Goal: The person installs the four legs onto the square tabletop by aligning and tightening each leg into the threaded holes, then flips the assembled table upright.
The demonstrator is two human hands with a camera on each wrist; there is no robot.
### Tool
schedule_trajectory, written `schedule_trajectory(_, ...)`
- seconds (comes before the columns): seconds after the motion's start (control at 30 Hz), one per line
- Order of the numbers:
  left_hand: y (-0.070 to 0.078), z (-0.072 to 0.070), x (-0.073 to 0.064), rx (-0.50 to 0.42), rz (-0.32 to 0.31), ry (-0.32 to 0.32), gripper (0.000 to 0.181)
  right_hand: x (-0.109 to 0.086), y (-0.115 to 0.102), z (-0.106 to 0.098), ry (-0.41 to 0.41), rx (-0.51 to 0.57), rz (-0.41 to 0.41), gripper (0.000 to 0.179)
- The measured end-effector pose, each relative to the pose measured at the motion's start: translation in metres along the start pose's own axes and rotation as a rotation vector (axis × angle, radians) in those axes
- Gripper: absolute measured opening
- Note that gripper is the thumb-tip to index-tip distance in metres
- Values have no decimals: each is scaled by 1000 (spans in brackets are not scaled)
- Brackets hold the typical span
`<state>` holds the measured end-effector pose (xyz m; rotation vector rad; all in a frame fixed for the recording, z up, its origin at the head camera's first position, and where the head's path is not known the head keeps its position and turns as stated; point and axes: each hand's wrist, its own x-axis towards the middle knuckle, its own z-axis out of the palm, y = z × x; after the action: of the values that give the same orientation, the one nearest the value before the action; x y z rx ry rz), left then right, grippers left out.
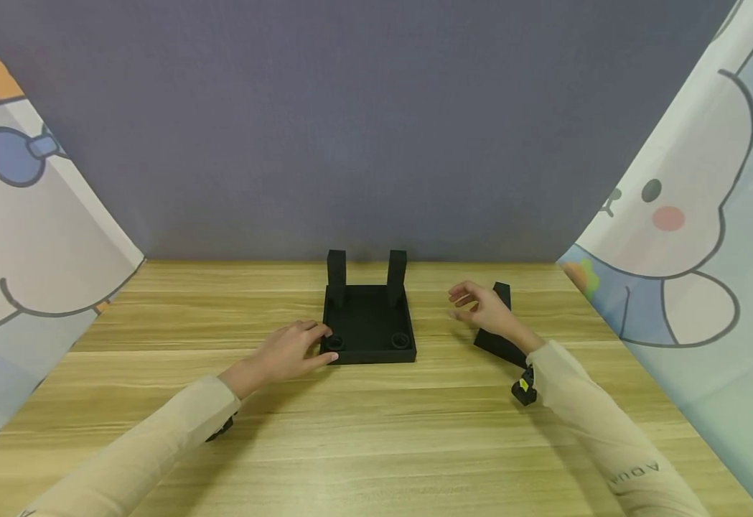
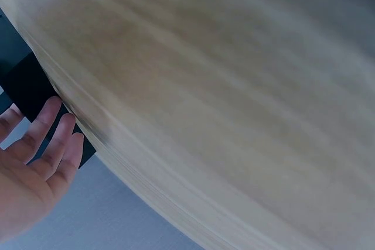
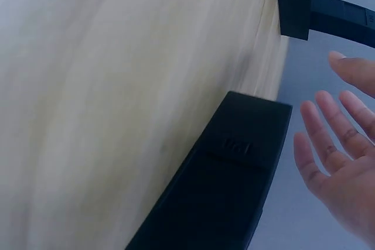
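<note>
A black square base (image 1: 367,319) with a raised rim stands on the wooden table. Two upright posts rise at its back, and a round ring sits in each front corner. My left hand (image 1: 288,352) touches its front left corner, thumb at the front wall and a finger near the ring. In the left wrist view, the extended fingers (image 2: 61,130) lie along the side of the base (image 2: 29,86). My right hand (image 1: 489,312) hovers right of the base with spread, relaxed fingers, holding nothing. Below it, partly hidden by the hand, lie black bar-shaped parts (image 1: 502,293); the right wrist view shows one bar (image 3: 228,156) with lettering.
A grey partition (image 1: 350,129) stands behind the table (image 1: 376,438). Cartoon-printed panels flank it at the left (image 1: 40,215) and right (image 1: 686,237). A small black wrist device (image 1: 525,388) hangs by the right sleeve.
</note>
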<state>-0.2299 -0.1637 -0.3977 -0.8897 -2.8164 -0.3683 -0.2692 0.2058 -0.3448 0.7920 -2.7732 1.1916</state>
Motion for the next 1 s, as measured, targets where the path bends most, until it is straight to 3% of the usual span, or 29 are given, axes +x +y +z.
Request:
schedule_trajectory(0.13,0,0,0,1,-2,-2,48,-8,-1,-4,-14,-28,-10,34)
schedule_trajectory(0.37,0,0,0,-2,-6,-9,48,-9,47,-4,-47,-3,-32,38)
schedule_trajectory(0.6,0,0,0,-4,-8,-11,48,-20,49,-11,-96,11,2,41)
schedule_trajectory(1.0,1,0,-1,0,-10,-21,49,-36,51,-20,-108,-47,22,43)
